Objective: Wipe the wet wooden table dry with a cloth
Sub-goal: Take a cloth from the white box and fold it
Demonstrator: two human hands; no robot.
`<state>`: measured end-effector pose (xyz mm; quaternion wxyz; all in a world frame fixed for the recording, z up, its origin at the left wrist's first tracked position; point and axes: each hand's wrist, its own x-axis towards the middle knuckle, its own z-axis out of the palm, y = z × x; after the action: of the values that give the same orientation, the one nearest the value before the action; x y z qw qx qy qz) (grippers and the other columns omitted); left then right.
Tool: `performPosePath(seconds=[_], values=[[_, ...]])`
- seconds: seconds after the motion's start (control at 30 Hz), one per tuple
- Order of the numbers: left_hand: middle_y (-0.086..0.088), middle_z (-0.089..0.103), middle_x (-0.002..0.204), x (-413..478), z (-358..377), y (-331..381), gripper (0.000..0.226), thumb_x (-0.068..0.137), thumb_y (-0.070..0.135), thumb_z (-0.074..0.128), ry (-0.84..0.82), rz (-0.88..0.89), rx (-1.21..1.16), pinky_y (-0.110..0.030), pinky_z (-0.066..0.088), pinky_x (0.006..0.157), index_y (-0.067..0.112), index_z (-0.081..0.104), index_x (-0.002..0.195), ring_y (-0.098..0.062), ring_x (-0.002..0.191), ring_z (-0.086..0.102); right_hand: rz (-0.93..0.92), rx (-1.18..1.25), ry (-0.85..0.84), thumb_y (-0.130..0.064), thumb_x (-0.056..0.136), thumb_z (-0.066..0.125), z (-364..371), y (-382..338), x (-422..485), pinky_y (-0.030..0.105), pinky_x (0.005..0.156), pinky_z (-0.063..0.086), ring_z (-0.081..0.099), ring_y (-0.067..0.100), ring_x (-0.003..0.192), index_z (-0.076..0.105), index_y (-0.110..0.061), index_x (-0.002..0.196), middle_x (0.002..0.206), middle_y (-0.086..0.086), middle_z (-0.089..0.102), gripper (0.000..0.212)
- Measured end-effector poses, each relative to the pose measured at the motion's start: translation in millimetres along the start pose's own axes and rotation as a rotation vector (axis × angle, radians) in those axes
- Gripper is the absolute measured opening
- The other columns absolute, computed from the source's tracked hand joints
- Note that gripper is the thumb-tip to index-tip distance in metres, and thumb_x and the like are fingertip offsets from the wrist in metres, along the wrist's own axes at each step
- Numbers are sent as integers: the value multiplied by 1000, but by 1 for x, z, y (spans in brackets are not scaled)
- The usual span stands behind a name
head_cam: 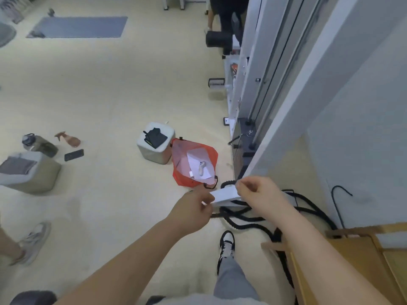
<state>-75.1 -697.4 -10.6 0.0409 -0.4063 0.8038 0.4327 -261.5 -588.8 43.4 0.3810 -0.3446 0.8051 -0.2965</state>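
Near the middle of the frame, a little right and below centre, both hands hold a white folded cloth up over the floor. The left hand comes in from the lower left and pinches the cloth's left end between thumb and curled fingers. The right hand comes in from the lower right, its fingers curled over the cloth's right end, so the cloth spans the gap between the two grips. The wooden table sits in the lower right corner, below and right of the cloth and well apart from it, and the right forearm passes over its near corner. Whether its surface is wet cannot be told. Beneath the hands a black rope lies coiled on the pale floor, beside a black-and-white shoe. Just above the cloth in the frame lies an orange bag with white papers on it, touching a white box.
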Motion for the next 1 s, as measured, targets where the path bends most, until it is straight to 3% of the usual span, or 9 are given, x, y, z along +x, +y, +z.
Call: performPosePath(seconds=[0.2, 0.27, 0.33, 0.5, 0.67, 0.77, 0.87, 1.0], values=[[13, 72, 115, 83, -53, -2, 30, 94, 24, 54, 76, -98, -59, -30, 55, 91, 26, 74, 117, -8, 95, 67, -83, -47, -134, -32, 100, 57, -9, -47, 120, 43, 84, 58, 68, 32, 88, 75, -16, 89, 92, 12, 74, 26], [10, 70, 105, 105, -72, -7, 28, 90, 20, 49, 78, -128, -54, -35, 55, 92, 24, 73, 103, -12, 91, 64, -116, -84, -169, -32, 101, 58, -9, -64, 155, 38, 73, 57, 66, 23, 72, 76, -22, 90, 90, 10, 75, 23], [5, 70, 97, 122, -91, -15, 25, 85, 20, 46, 79, -155, -53, -41, 57, 89, 20, 69, 94, -17, 88, 63, -140, -115, -200, -32, 101, 57, -6, -81, 187, 34, 63, 53, 58, 16, 58, 76, -16, 93, 91, 11, 74, 25], [9, 68, 124, 175, -153, -59, 35, 94, 18, 55, 135, -206, -95, -26, 50, 95, 20, 70, 125, -10, 103, 65, -162, -160, -251, -34, 100, 57, 21, -129, 267, 46, 87, 57, 67, 34, 91, 74, -10, 94, 94, 15, 73, 30], [11, 66, 111, 248, -240, -132, 29, 95, 15, 57, 145, -192, -77, -26, 51, 87, 18, 71, 120, -16, 98, 67, -117, -147, -182, -29, 100, 59, 72, -191, 365, 32, 73, 55, 69, 21, 80, 76, -24, 89, 83, -1, 75, 21], [3, 68, 117, 309, -300, -190, 27, 94, 15, 56, 109, -159, 10, -31, 52, 88, 14, 71, 117, -20, 100, 66, -78, -165, -126, -28, 98, 57, 119, -230, 434, 29, 64, 47, 59, 16, 67, 71, -23, 78, 69, -7, 66, 25], [-9, 69, 112, 372, -358, -245, 19, 89, 15, 52, 43, -131, 131, -41, 55, 85, 14, 68, 98, -28, 97, 65, -16, -176, -96, -29, 98, 58, 172, -269, 502, 30, 65, 45, 52, 16, 65, 65, -24, 69, 61, -9, 56, 30], [-7, 63, 109, 433, -418, -287, 24, 89, 13, 49, -53, -56, 268, -44, 56, 80, 10, 69, 103, -31, 94, 63, 36, -181, -104, -32, 97, 56, 228, -316, 578, 32, 68, 49, 55, 15, 68, 60, -30, 66, 67, -12, 60, 31]])
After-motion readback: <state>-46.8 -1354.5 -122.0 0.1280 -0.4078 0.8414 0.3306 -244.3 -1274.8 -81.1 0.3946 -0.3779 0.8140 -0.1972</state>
